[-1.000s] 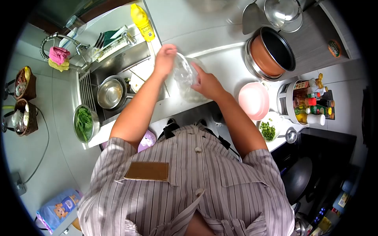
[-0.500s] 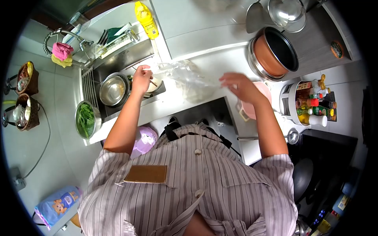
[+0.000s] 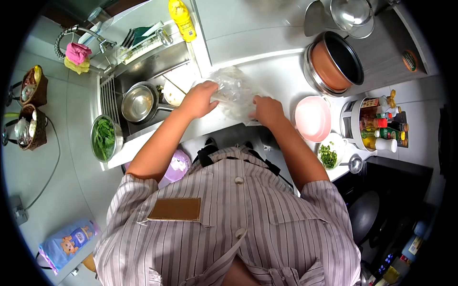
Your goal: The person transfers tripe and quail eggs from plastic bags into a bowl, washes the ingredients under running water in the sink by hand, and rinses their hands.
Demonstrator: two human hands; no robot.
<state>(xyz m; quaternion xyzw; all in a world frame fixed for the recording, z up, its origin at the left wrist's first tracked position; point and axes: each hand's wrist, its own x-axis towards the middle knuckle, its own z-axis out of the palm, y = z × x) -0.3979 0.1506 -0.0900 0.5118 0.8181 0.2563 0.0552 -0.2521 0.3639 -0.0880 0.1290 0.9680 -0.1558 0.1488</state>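
A crumpled clear plastic bag point(image 3: 234, 90) lies over the white counter in front of me. My left hand point(image 3: 198, 101) grips its left side, fingers curled at the edge and thumb a little lower. On the bag's right side, my right hand point(image 3: 268, 111) pinches the plastic between thumb and fingers. What the bag contains, if anything, I cannot make out. Left of my left hand, the sink point(image 3: 164, 63) holds a metal pan point(image 3: 137, 104) and a pale dish point(image 3: 174, 90) with chopsticks across it.
A pink bowl point(image 3: 312, 119) and a bowl of chopped greens point(image 3: 328, 156) stand on the right. Behind them are an orange-brown pot point(image 3: 329, 69) and a bottle rack point(image 3: 350, 125). Leafy greens fill a metal bowl point(image 3: 106, 139) at the left edge. A yellow bottle point(image 3: 182, 21) stands behind the sink.
My hands have come closer together, drawing the stretched bag into a bunch. My right hand moved left, uncovering the pink bowl and the chopped greens. My left hand moved right, away from the sink.
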